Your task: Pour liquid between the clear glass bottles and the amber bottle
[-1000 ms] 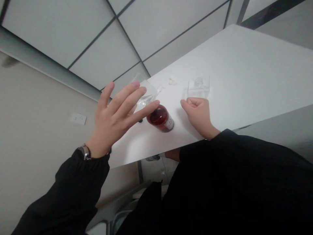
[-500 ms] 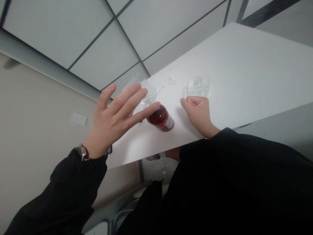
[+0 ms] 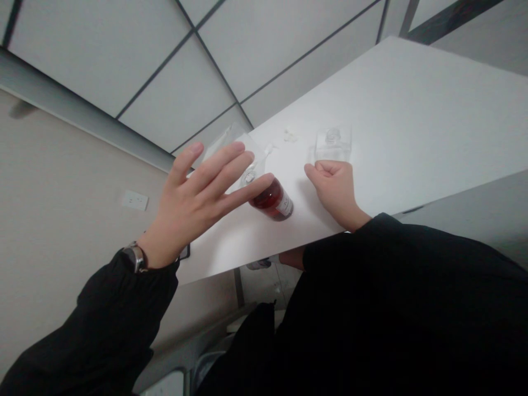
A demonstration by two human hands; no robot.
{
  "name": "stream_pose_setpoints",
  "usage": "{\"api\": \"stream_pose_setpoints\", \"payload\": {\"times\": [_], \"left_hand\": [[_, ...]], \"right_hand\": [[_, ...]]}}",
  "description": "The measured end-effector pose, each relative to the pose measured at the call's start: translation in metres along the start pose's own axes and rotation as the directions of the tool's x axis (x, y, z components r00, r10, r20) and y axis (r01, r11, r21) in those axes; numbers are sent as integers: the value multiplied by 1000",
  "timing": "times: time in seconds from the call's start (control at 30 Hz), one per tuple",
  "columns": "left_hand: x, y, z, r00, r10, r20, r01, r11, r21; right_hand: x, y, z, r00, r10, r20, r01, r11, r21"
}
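Left grip (image 3: pixel 190 203) is spread wide, nothing visible in it, red bottle (image 3: pixel 270 205) partly behind its fingers (can't tell if touching). Right grip (image 3: pixel 336 190) is a fist by a clear container (image 3: pixel 333 147). Nothing looks lifted yet. Worktop (image 3: pixel 416 121) stretches right of that fist, near edge close below.

White worktop (image 3: pixel 416 115) stretching rightward, dark-seamed pale panels (image 3: pixel 272 47) rising behind its far edge, beige wall (image 3: pixel 61 214) bearing a white socket (image 3: pixel 135 200) past its left edge, tiled floor (image 3: pixel 288 279) showing below its near edge
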State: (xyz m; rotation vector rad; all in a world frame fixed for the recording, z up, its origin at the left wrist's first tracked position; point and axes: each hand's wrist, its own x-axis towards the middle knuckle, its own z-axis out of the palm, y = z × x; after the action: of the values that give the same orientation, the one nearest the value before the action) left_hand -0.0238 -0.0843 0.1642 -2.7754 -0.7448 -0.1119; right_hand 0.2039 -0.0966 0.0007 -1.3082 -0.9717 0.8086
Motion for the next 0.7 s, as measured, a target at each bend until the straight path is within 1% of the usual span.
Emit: {"api": "stream_pose_setpoints", "payload": {"times": [0.1, 0.2, 0.4, 0.57, 0.7], "left_hand": [[3, 5, -3, 996, -85, 32, 86, 996, -39], [4, 7, -3, 992, -118, 39, 120, 990, -69], [6, 8, -5, 992, -107, 62, 110, 992, -55], [10, 12, -9, 987, -140, 83, 149, 982, -116], [8, 12, -9, 986, -92, 140, 100, 994, -52]], "right_hand": [[0, 1, 0, 1000, 0, -2, 0, 1000, -1], [0, 2, -1, 1000, -1, -2, 1, 1000, -2], [0, 1, 0, 1000, 6, 5, -6, 1000, 1], [0, 0, 0, 1000, 11, 4, -11, 1000, 7], [0, 0, -1, 1000, 9, 7, -9, 1000, 6]]}}
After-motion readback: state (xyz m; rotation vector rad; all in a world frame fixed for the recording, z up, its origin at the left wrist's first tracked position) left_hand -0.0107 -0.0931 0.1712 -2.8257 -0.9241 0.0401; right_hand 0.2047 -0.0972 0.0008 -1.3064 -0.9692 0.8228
